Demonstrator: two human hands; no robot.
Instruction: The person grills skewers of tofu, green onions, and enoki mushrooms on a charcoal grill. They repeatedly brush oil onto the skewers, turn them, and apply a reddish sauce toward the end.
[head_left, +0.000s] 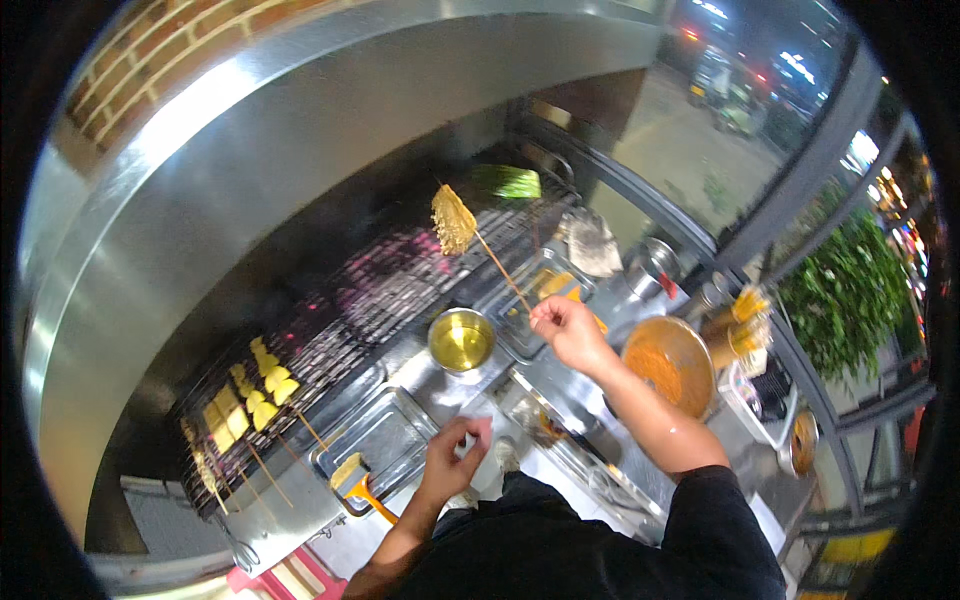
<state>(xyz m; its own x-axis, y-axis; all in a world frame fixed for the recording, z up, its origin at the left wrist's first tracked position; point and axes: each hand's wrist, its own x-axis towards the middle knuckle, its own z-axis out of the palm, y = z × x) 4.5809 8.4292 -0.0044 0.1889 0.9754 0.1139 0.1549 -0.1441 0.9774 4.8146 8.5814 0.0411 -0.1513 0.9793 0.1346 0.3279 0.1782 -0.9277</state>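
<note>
My right hand (566, 326) pinches the lower end of a thin stick; the skewered food (453, 220), golden-brown and shaggy like enoki mushrooms, is held over the charcoal grill (397, 281). Below the bowl of yellow oil (461, 340), my left hand (457, 457) is raised with thumb and fingertips curled together; whether anything is between them is unclear. Skewers of yellow slices (274, 384) and pale flat pieces (226, 420) lie at the grill's left end. A bundle of green vegetables (510, 182) rests at its far end.
An orange-handled brush (361, 487) lies on a steel tray (390, 435). Another tray (517, 330) sits by my right hand. Further right are a bowl of orange-red powder (667, 367), a grey cloth (591, 241), a steel container (652, 264) and holders of sticks (739, 330). Scissors (244, 555) lie lower left.
</note>
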